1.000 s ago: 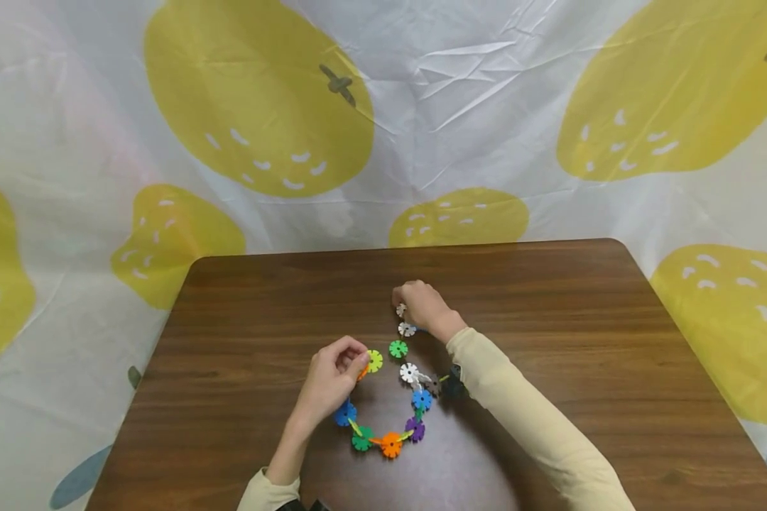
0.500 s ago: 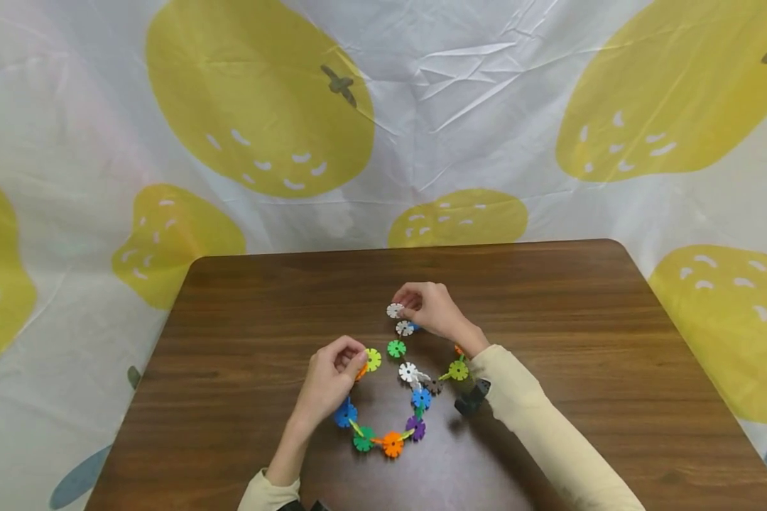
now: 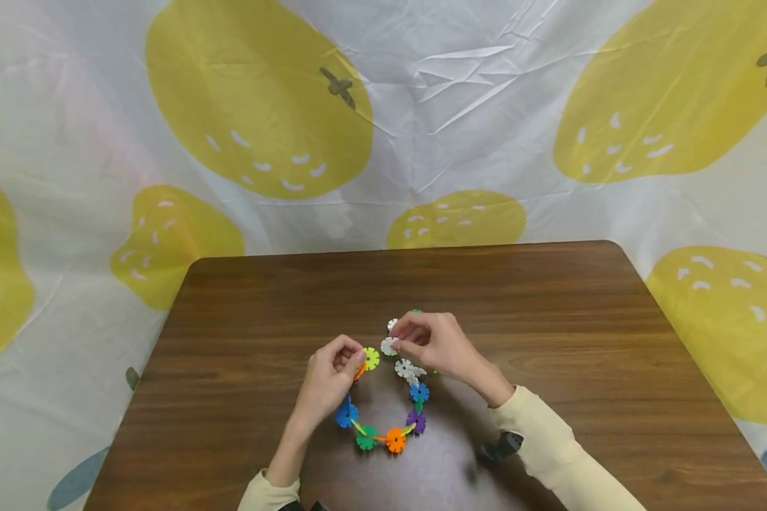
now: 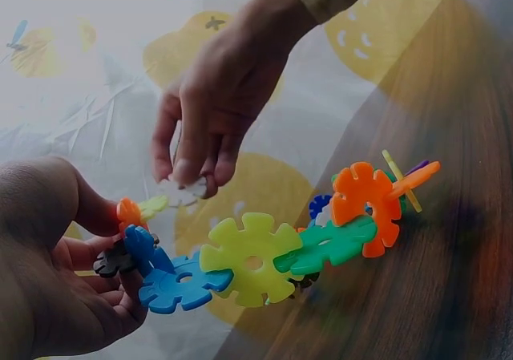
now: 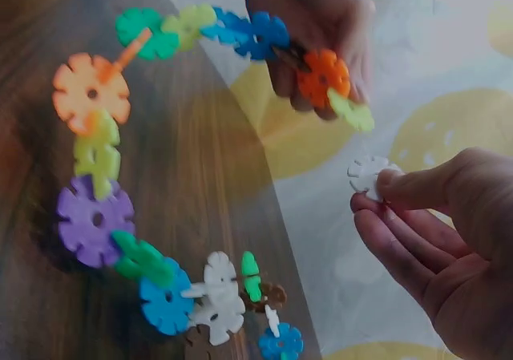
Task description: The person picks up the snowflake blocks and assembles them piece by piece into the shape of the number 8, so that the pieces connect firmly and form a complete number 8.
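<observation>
- The right hand point(image 3: 437, 343) pinches a white snowflake disc point(image 3: 390, 346) between thumb and fingertips, holding it above the surface point(image 3: 581, 369); the right wrist view shows the same disc point(image 5: 369, 175) at the tips of curled fingers.
- The left hand point(image 3: 329, 380) is curled round one end of a chain of snowflake discs point(image 3: 383, 419), pinching an orange disc point(image 5: 323, 73) with a yellow-green disc point(image 3: 371, 358) sticking out just beside the white one.
- The two hands are near each other, the white disc just short of the yellow-green one; I cannot tell whether they touch.
- From the left hand the chain curves toward the person through a blue disc point(image 3: 346, 414), a green disc point(image 3: 365, 438), another orange disc point(image 3: 395, 440) and a purple disc point(image 3: 416, 422), then back up through a second blue disc point(image 3: 419, 392) to a white disc point(image 3: 405, 367) under the right hand.
- More loose discs point(image 3: 393, 324) lie on the surface just beyond the right hand's fingers.
- Cream sleeves point(image 3: 552, 454) cover both forearms.
- A cloth printed with yellow fruit point(image 3: 256, 99) hangs behind the surface.
</observation>
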{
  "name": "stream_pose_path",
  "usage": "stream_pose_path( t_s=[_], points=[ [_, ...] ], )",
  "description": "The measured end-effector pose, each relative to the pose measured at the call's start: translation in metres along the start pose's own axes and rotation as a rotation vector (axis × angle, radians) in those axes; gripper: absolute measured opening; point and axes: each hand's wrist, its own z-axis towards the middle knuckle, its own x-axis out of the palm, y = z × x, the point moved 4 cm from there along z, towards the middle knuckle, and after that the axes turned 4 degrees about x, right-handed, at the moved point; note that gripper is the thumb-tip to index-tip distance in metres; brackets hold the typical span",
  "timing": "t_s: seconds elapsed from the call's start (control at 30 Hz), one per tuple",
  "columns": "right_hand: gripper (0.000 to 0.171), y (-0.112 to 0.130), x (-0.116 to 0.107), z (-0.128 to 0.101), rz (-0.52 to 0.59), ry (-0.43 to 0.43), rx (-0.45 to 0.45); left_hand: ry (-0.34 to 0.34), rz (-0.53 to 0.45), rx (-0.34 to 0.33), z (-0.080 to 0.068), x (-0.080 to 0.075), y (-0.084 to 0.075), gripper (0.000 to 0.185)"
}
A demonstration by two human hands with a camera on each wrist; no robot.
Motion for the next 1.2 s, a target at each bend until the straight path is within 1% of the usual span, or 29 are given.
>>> stream_pose_path(
  t_s=[0.13, 0.27, 0.5, 0.6, 0.77, 0.87, 0.93, 1.0, 1.07, 1.13, 1.2],
  points=[
    [0.010, 0.006, 0.004, -0.009, 0.029, -0.022, -0.051, -0.004, -0.002, -0.002, 0.000, 0.000, 0.001, 0.004],
    [0.012, 0.012, 0.008, -0.015, 0.014, -0.056, -0.148, -0.002, -0.007, -0.006, 0.001, 0.001, 0.002, 0.005],
    [0.019, 0.021, 0.018, -0.025, -0.152, -0.191, -0.358, -0.001, -0.009, -0.014, 0.001, 0.002, 0.001, 0.006],
    [0.019, 0.023, 0.022, -0.028, -0.191, -0.248, -0.412, -0.021, -0.015, -0.019, 0.000, 0.003, 0.001, 0.007],
    [0.019, 0.020, 0.026, -0.033, -0.147, -0.322, -0.463, -0.074, -0.052, -0.018, -0.003, 0.008, -0.003, 0.010],
    [0.021, 0.016, 0.028, -0.035, -0.122, -0.358, -0.510, -0.089, -0.056, -0.028, -0.004, 0.012, -0.004, 0.011],
    [0.021, 0.015, 0.029, -0.036, -0.113, -0.367, -0.529, -0.094, -0.060, -0.035, -0.005, 0.014, -0.005, 0.011],
    [0.022, 0.012, 0.030, -0.036, -0.099, -0.370, -0.532, -0.089, -0.054, -0.037, -0.005, 0.015, -0.004, 0.011],
    [0.022, 0.009, 0.030, -0.034, -0.077, -0.359, -0.501, -0.091, -0.058, -0.035, -0.005, 0.013, -0.003, 0.010],
    [0.023, 0.003, 0.032, -0.033, -0.075, -0.336, -0.427, -0.086, -0.058, -0.035, -0.005, 0.012, -0.002, 0.009],
    [0.031, -0.005, 0.034, -0.032, -0.129, -0.308, -0.309, -0.076, -0.038, -0.034, -0.005, 0.013, -0.001, 0.009]
  ],
)
